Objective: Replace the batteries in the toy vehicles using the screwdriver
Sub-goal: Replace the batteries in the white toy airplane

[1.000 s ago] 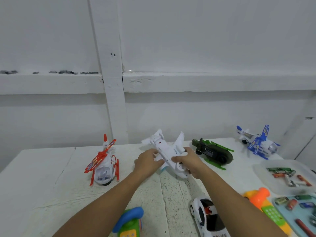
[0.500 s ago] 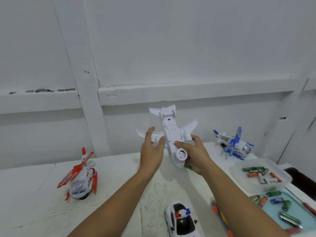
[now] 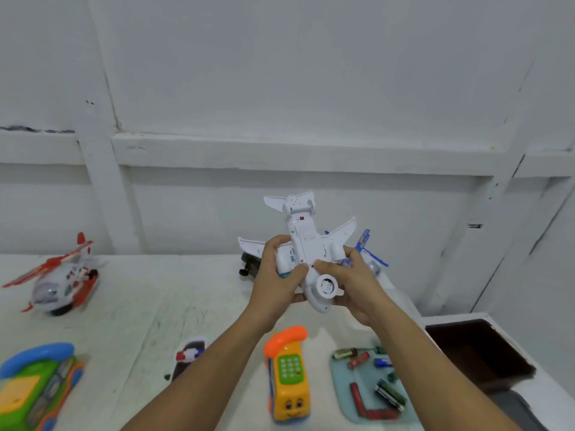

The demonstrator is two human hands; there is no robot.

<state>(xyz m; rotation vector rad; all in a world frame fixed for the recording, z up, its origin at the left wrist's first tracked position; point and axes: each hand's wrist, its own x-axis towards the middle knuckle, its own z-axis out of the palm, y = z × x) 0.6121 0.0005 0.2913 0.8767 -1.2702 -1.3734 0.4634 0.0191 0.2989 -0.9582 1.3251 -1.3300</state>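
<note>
White-painted boards back a scuffed white tabletop [image 3: 133, 309] strewn with toys. Since a second ago the toy plane [image 3: 306, 253] has come up off the tabletop, where it lay between the hands, and has been turned over: it is now held in the air in front of the wall, belly toward the camera, tail up and nose down. The left hand [image 3: 275, 283] is closed around the near wing and side of the body, the right hand [image 3: 353, 286] cups the other side, and both thumbs press on the underside near the middle. That suggests the person is looking for the battery cover; neither hand holds a screwdriver yet, so opening it has not begun. The plane's belly is white plastic with a small red switch near the tail and a round wheel piece near the nose. Loose batteries [image 3: 385, 390] lie on a pale blue tray [image 3: 342, 387] at lower right.
</note>
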